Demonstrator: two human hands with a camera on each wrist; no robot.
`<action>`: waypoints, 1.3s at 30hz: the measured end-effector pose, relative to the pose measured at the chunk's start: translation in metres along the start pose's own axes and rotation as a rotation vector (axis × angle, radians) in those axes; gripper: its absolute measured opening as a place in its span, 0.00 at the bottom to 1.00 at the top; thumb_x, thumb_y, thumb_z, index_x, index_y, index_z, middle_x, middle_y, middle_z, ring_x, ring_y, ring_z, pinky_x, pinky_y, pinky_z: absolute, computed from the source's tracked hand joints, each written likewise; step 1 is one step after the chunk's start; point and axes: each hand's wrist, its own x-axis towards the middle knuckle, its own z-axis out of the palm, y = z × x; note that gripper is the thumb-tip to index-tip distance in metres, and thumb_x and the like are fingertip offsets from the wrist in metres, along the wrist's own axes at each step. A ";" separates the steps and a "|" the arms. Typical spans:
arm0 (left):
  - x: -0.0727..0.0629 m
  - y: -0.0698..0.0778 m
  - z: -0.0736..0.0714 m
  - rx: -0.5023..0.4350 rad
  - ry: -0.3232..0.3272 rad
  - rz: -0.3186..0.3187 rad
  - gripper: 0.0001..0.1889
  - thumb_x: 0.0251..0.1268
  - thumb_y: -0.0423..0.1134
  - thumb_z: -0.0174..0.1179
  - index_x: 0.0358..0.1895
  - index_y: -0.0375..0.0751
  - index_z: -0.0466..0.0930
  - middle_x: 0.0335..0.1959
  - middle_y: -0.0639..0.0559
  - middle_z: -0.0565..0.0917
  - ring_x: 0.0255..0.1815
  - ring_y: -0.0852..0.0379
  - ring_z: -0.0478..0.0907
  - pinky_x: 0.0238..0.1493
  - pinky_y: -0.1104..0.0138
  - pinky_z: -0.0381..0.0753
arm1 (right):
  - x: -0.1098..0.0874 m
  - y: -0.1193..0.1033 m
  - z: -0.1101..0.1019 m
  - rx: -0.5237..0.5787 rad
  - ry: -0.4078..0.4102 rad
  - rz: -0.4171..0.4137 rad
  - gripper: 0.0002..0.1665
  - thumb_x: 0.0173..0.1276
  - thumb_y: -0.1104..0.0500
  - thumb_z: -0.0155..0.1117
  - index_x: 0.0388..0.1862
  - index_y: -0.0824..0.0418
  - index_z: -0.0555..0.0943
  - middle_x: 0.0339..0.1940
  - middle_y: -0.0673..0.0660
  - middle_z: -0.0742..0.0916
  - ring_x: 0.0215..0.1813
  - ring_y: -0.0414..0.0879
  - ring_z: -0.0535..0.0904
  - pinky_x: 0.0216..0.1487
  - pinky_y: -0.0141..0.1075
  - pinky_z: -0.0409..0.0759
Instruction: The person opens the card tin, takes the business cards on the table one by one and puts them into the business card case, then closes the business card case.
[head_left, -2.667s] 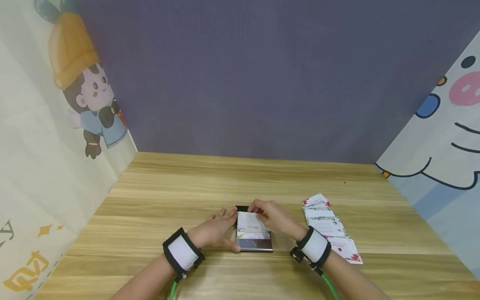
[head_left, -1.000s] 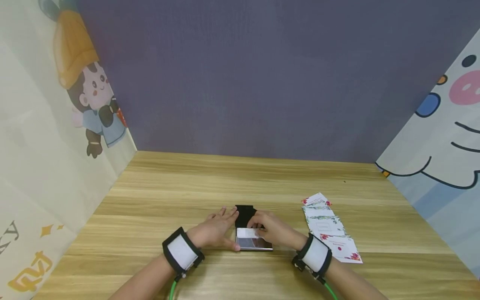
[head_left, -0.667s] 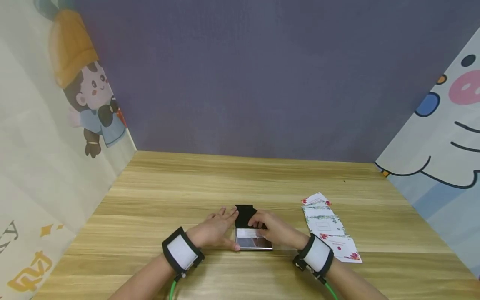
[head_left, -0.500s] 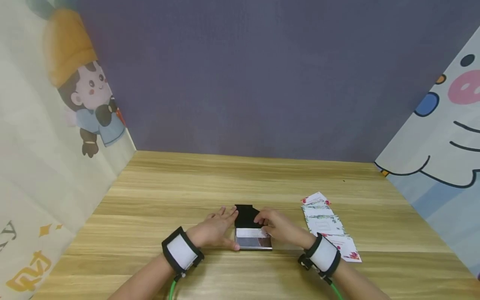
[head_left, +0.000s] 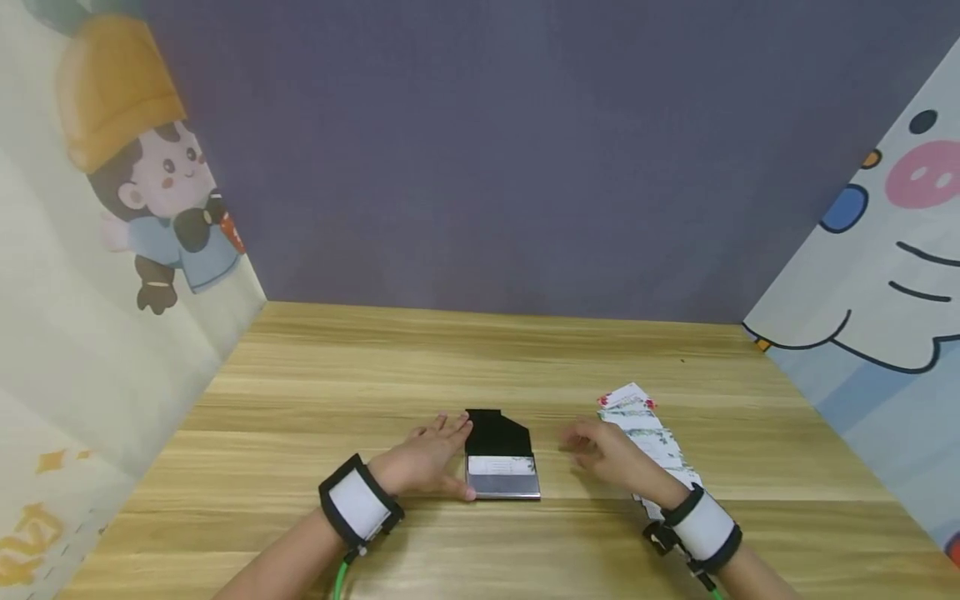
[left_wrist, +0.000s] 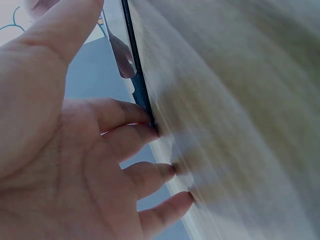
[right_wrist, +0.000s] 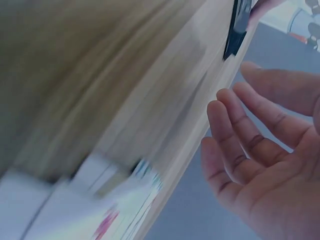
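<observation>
An opened business card case (head_left: 502, 487) lies on the table, its black lid (head_left: 491, 433) folded back away from the person. A white card (head_left: 497, 465) sits in it, partly behind the metal front. My left hand (head_left: 422, 463) is spread along the case's left side, fingertips at the lid and thumb at the near corner; its straight fingers also show in the left wrist view beside the case (left_wrist: 122, 59). My right hand (head_left: 611, 454) is above the table between the case and the cards, fingers loosely bent and holding nothing, as the right wrist view of the hand (right_wrist: 265, 150) confirms.
An overlapping row of white printed cards (head_left: 647, 429) with floral corners lies to the right, partly covered by the right forearm. A dark blue-grey panel (head_left: 480, 167) stands behind the wooden table (head_left: 360, 358), with cartoon-printed sheets at both sides.
The right hand slid a card down into the case, let go of it and moved right towards the card row. The left hand has stayed by the case.
</observation>
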 end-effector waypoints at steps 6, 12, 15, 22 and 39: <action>0.000 -0.001 -0.001 -0.007 -0.002 0.003 0.53 0.58 0.56 0.74 0.79 0.29 0.58 0.83 0.39 0.55 0.83 0.31 0.49 0.78 0.36 0.53 | -0.023 0.014 -0.012 -0.041 0.029 0.057 0.15 0.62 0.71 0.73 0.47 0.68 0.84 0.42 0.57 0.88 0.40 0.46 0.82 0.39 0.35 0.82; -0.002 0.001 -0.002 -0.015 -0.002 0.003 0.53 0.58 0.56 0.74 0.79 0.30 0.58 0.84 0.39 0.54 0.83 0.31 0.48 0.79 0.37 0.52 | -0.045 0.026 -0.022 -0.077 0.071 0.088 0.15 0.60 0.72 0.74 0.46 0.69 0.83 0.40 0.58 0.88 0.38 0.49 0.83 0.37 0.36 0.81; -0.003 0.004 -0.002 -0.014 0.000 0.000 0.54 0.57 0.56 0.74 0.79 0.30 0.58 0.84 0.40 0.53 0.83 0.32 0.47 0.79 0.37 0.52 | -0.054 0.031 -0.026 -0.100 0.078 0.133 0.14 0.60 0.70 0.75 0.45 0.67 0.84 0.41 0.55 0.87 0.39 0.49 0.82 0.38 0.37 0.81; -0.005 0.010 -0.002 -0.009 -0.001 -0.011 0.54 0.57 0.56 0.74 0.79 0.29 0.58 0.84 0.39 0.54 0.83 0.32 0.48 0.79 0.37 0.52 | -0.072 0.038 -0.040 -0.125 0.050 0.219 0.16 0.57 0.72 0.76 0.44 0.69 0.83 0.40 0.55 0.85 0.40 0.50 0.81 0.40 0.40 0.83; -0.006 0.011 -0.003 -0.018 -0.008 -0.021 0.54 0.57 0.55 0.74 0.79 0.29 0.57 0.84 0.39 0.53 0.83 0.32 0.46 0.79 0.37 0.51 | -0.090 0.055 -0.053 -0.219 -0.031 0.332 0.25 0.48 0.66 0.84 0.46 0.69 0.84 0.40 0.55 0.83 0.44 0.52 0.80 0.47 0.50 0.82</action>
